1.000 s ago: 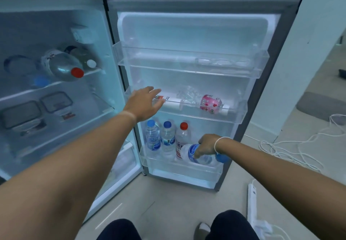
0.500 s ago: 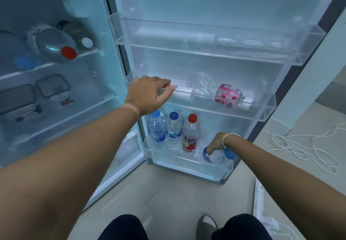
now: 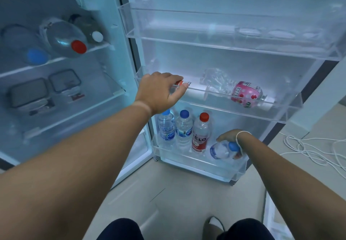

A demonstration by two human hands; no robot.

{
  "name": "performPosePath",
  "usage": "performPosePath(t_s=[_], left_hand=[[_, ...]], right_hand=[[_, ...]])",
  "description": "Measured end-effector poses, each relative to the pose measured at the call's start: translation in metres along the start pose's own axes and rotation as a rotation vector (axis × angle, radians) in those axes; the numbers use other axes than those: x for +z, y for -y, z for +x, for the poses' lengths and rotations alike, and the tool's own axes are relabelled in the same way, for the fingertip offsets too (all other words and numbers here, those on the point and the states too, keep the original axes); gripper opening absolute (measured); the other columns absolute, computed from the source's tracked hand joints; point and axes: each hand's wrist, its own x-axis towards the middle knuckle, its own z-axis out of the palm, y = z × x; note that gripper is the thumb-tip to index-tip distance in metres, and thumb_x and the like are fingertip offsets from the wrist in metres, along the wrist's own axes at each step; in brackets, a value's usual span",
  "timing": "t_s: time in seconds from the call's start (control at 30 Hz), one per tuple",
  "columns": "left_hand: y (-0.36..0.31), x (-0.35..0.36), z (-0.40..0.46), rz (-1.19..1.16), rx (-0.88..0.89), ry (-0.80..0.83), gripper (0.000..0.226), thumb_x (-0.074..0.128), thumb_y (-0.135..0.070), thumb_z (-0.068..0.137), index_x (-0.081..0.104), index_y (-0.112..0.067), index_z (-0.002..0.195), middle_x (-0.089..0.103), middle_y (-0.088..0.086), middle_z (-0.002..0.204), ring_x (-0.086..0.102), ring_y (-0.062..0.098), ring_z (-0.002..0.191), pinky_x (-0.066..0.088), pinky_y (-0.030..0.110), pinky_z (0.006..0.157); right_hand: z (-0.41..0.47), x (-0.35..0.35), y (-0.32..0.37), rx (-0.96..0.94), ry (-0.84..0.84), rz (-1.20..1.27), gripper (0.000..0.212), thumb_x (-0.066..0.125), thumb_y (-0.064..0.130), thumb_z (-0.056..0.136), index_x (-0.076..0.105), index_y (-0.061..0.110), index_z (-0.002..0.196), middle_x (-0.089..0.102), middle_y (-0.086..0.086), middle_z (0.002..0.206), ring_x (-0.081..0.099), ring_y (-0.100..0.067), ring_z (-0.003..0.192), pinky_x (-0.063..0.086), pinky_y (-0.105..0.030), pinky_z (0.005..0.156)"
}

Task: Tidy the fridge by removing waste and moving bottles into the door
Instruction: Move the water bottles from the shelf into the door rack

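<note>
Start at the far left, inside the open fridge. On the top glass shelf point(image 3: 56, 60) three big clear bottles lie on their sides with their caps toward you: one with a blue cap point(image 3: 36, 57), one with a red cap point(image 3: 78, 47), and one with a white cap point(image 3: 97, 36). Below that shelf sit two clear plastic food boxes with lids point(image 3: 28, 93), side by side.

Next comes the open fridge door. Your left hand point(image 3: 159, 91) rests on the front rim of the clear middle door shelf point(image 3: 243, 108), with its fingers curled over the edge near a small red and white label. Farther right in that same shelf lies a crumpled clear plastic bottle with a pink label point(image 3: 243, 93), tipped on its side.

Under the middle shelf is the clear bottom door shelf point(image 3: 196, 166). Three small water bottles stand up straight in it, close together: two with blue caps point(image 3: 166, 125) point(image 3: 184, 127) and one with a red cap and a red label point(image 3: 201, 133). Just to the right of the red one, your right hand point(image 3: 232, 138) is wrapped around a small clear bottle with a blue cap point(image 3: 221, 150). This bottle is inside the bottom shelf, leaning with its cap toward you. A thin white band is on that wrist.

To the right of the door, a white cord point(image 3: 309, 150) lies in loops on the pale floor point(image 3: 177, 198).
</note>
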Motion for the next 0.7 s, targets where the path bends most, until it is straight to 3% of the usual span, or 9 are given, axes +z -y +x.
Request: performPosePath(t_s=[0.1,0.2,0.33,0.47,0.6,0.7], left_hand=[[-0.001,0.002,0.001,0.007,-0.005,-0.003,0.070,0.014,-0.062,0.081,0.064,-0.029,0.117,0.073,-0.004,0.110,0.064,0.024,0.102,0.046,0.036,0.085],[-0.001,0.002,0.000,0.000,-0.007,-0.006,0.070,0.013,-0.062,0.081,0.064,-0.029,0.117,0.073,-0.004,0.111,0.064,0.023,0.102,0.045,0.035,0.084],[0.000,0.001,0.000,0.003,-0.002,-0.003,0.071,0.013,-0.062,0.080,0.064,-0.029,0.118,0.072,-0.004,0.113,0.064,0.024,0.103,0.043,0.035,0.084],[0.000,0.000,0.000,0.003,-0.006,0.007,0.072,0.012,-0.062,0.080,0.063,-0.029,0.120,0.071,-0.004,0.115,0.063,0.024,0.105,0.043,0.036,0.085],[-0.001,0.001,-0.001,0.005,-0.006,0.019,0.073,0.011,-0.062,0.080,0.062,-0.029,0.121,0.071,-0.005,0.116,0.062,0.023,0.106,0.043,0.036,0.086],[0.000,0.000,-0.001,0.008,-0.010,0.017,0.073,0.011,-0.062,0.080,0.061,-0.029,0.121,0.071,-0.004,0.115,0.062,0.024,0.106,0.042,0.035,0.085]], right_hand=[[-0.003,-0.007,0.004,-0.024,-0.007,0.131,0.042,0.068,0.022,0.080,0.043,0.008,0.111,0.039,-0.015,0.116,0.044,-0.036,0.099,0.049,-0.041,0.075],[-0.008,-0.009,0.012,-0.078,-0.030,0.228,0.035,0.062,0.022,0.083,0.045,0.006,0.109,0.039,-0.016,0.110,0.046,-0.036,0.086,0.047,-0.038,0.062],[-0.006,-0.002,0.016,-0.182,-0.065,0.384,0.049,0.064,0.032,0.083,0.051,0.009,0.123,0.044,-0.012,0.120,0.042,-0.030,0.098,0.050,-0.042,0.080],[-0.006,0.002,0.016,-0.237,-0.086,0.461,0.050,0.063,0.032,0.085,0.053,0.009,0.127,0.048,-0.011,0.137,0.043,-0.028,0.099,0.049,-0.042,0.087],[-0.004,0.008,0.013,-0.267,-0.128,0.489,0.050,0.062,0.036,0.085,0.055,0.009,0.127,0.052,-0.010,0.136,0.052,-0.031,0.112,0.048,-0.041,0.095],[-0.003,0.011,0.009,-0.276,-0.176,0.513,0.054,0.062,0.036,0.084,0.052,0.002,0.126,0.054,-0.015,0.127,0.054,-0.031,0.100,0.048,-0.042,0.101]])
